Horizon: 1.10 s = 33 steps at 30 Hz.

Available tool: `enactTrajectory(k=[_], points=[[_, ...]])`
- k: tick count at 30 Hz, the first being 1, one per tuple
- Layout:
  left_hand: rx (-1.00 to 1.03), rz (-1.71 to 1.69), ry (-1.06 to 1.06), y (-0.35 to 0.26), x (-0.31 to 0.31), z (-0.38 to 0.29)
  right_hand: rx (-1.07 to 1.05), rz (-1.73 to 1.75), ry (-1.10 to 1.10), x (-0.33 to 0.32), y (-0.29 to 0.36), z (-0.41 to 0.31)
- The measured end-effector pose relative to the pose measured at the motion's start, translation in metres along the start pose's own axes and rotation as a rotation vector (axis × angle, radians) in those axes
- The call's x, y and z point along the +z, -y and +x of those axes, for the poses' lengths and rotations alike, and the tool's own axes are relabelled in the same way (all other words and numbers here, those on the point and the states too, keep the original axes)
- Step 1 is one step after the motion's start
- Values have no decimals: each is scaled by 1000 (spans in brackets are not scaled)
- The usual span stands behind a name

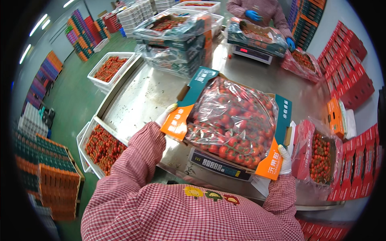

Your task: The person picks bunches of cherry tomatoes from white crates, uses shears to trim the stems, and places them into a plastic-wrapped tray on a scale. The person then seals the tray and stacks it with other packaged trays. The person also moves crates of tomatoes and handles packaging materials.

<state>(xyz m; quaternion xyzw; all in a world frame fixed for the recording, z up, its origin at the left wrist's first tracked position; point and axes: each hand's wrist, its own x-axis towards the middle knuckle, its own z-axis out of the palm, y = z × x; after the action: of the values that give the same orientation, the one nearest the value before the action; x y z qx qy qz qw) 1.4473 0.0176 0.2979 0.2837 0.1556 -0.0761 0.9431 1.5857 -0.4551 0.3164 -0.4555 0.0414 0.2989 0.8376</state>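
Note:
Both my gloved hands hold a teal and orange cardboard box [176,123] by its two opposite short sides. My left hand [165,115] grips the left side, and my right hand [285,159] grips the right side near the front corner. Inside the box, clear plastic film [232,90] covers cherry tomatoes on the vine [230,144]. Beneath the box, a digital scale [220,165] shows its keypad front; whether the box touches the scale cannot be told. The fingers under the box sides are partly hidden.
Stacked film-wrapped boxes [172,57] stand at the back left of the metal table [141,93]. Tomato-filled white crates [96,119] adjoin its left edge. A red film-lined box [304,150] lies right. Across the table, a person with blue gloves [254,15] handles a box [256,43] on another scale [251,54].

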Motion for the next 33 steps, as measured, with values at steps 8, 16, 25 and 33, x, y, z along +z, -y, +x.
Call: enactTrajectory(k=[8,16,25,33], points=[[325,162,-86,45,0,-159,-239,-212,198,13,-28,-68],[850,21,-319,156,-68,-497,64,-218,594,142,-232,-119],[996,-429,-1107,357,-141,-838,940,-417,1056,363,-517,-252],[1312,-467,-1298,385,-209,-955,1317,-516,1144,534,-694,-329]])
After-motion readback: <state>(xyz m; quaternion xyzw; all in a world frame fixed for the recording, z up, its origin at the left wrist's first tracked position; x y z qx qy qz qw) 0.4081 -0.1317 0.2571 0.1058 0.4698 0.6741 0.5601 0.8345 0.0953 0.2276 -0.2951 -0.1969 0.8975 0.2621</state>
